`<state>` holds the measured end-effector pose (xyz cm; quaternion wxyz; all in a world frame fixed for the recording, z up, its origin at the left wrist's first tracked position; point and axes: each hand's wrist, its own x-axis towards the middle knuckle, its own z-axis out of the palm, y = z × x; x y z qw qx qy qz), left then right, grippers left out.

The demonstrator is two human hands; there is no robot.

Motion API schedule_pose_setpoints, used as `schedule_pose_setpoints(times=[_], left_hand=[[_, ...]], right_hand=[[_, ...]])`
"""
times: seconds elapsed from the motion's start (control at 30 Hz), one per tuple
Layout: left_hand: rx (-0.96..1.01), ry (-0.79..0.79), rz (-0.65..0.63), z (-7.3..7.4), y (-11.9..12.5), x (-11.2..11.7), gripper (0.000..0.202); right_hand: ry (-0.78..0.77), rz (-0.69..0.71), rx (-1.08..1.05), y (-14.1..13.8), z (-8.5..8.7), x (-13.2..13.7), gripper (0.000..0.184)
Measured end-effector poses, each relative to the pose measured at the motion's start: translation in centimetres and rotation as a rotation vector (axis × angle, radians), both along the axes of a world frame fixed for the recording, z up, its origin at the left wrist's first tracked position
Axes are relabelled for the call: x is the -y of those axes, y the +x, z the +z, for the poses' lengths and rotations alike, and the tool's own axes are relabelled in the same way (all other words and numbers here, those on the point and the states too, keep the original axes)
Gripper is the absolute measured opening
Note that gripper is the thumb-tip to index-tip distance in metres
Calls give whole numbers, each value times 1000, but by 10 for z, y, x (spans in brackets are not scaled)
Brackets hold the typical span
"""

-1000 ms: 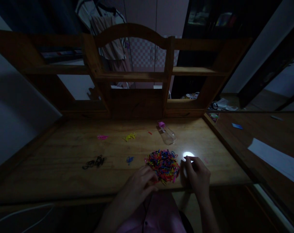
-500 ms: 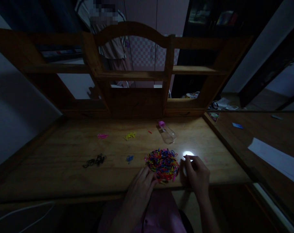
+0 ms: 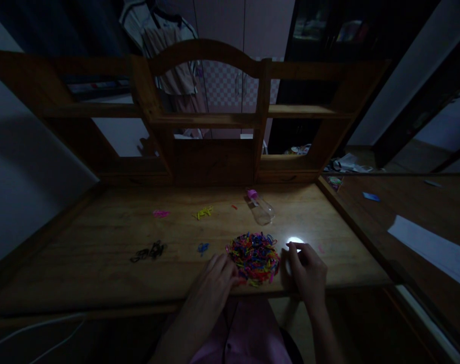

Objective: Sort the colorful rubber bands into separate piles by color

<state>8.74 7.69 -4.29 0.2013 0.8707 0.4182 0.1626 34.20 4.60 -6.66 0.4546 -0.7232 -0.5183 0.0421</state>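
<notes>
A heap of small multicoloured rubber bands [image 3: 255,256] lies near the front edge of the wooden desk [image 3: 101,273]. My left hand [image 3: 215,280] rests at the heap's left side, fingertips pinched at its edge on what looks like a band. My right hand [image 3: 308,270] sits just right of the heap, fingers curled, thumb and forefinger together; what they hold is too dim to make out. Small sorted clusters lie apart: black bands [image 3: 148,252], blue bands [image 3: 203,247], yellow bands [image 3: 204,213], pink bands [image 3: 161,214].
A clear plastic bottle with a pink cap [image 3: 260,207] lies on its side behind the heap. A wooden hutch with shelves [image 3: 211,119] rises at the desk's back. A bright light spot [image 3: 294,241] falls near my right hand. A white cable [image 3: 33,331] runs at lower left.
My left hand has shifted a little along the heap's left edge, fingers working at the bands. My right hand has barely moved.
</notes>
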Motion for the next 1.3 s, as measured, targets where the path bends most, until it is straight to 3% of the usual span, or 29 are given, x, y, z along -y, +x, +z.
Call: schedule_pose_setpoints(times=[0.13, 0.33, 0.4, 0.53, 0.6, 0.7, 0.8, 0.97, 1.1, 1.3], left_hand=[[-15, -58, -12, 8, 6, 6, 17], [-92, -18, -9, -2, 10, 6, 16], [-99, 16, -17, -5, 10, 8, 19], [-107, 78, -5, -9, 10, 11, 20], [-85, 92, 10, -9, 10, 10, 18], [45, 87, 47, -6, 11, 6, 15], [249, -15, 131, 2, 11, 4, 16], [552, -381, 317, 12, 9, 4, 14], [768, -582, 281, 10, 5, 1, 17], [888, -693, 299, 7, 0, -7, 20]], right_hand=[[7, -5, 22, 0, -1, -1, 27], [39, 13, -48, -2, 5, 3, 23], [36, 123, -94, -6, 11, 12, 20], [-73, 487, -52, -20, 16, 33, 15], [-107, 534, 8, -26, 13, 40, 17], [-158, 472, 127, -31, 6, 41, 22], [-216, 442, 255, -33, 0, 36, 21], [-238, 415, 303, -37, -2, 29, 20], [-164, 398, 199, -38, 1, 26, 19], [-106, 363, 4, -36, 15, 25, 13]])
